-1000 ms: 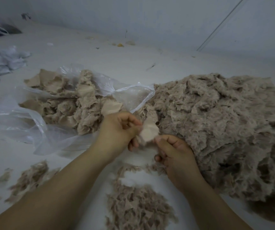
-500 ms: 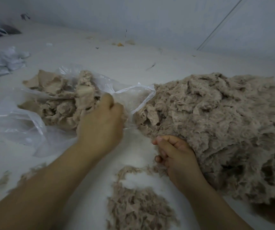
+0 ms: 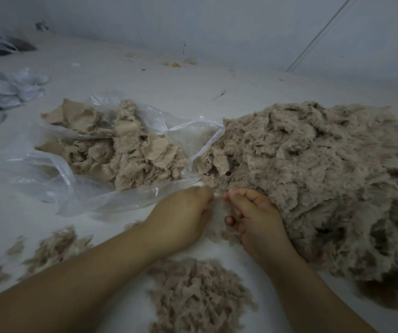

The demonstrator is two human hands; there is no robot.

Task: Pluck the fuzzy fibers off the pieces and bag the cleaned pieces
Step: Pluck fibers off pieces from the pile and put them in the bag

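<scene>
- Your left hand (image 3: 183,212): fingers curled, hold unclear.
- Your right hand (image 3: 253,215): fingers curled; grip not discernible.
- Pile (image 3: 313,169): touching right hand, on its right; nearer it.
- Bag (image 3: 193,140): beyond left hand.

- A pale, whitish floor (image 3: 111,75) is stretching away from the camera and taking up most of the view.
- A plain pale wall (image 3: 217,22) is rising behind it and meeting it along a slanting line.
- A thin dark line (image 3: 320,32) is running diagonally down the wall at the upper right.
- Dim, bluish light is lying over the whole room.
- Small yellowish scraps (image 3: 176,64) are lying near the foot of the wall.
- Crumpled pale grey-blue cloth (image 3: 5,90) is sitting at the left edge.
- A darker heap (image 3: 1,45) is lying further back in the left corner; what it is cannot be told.
</scene>
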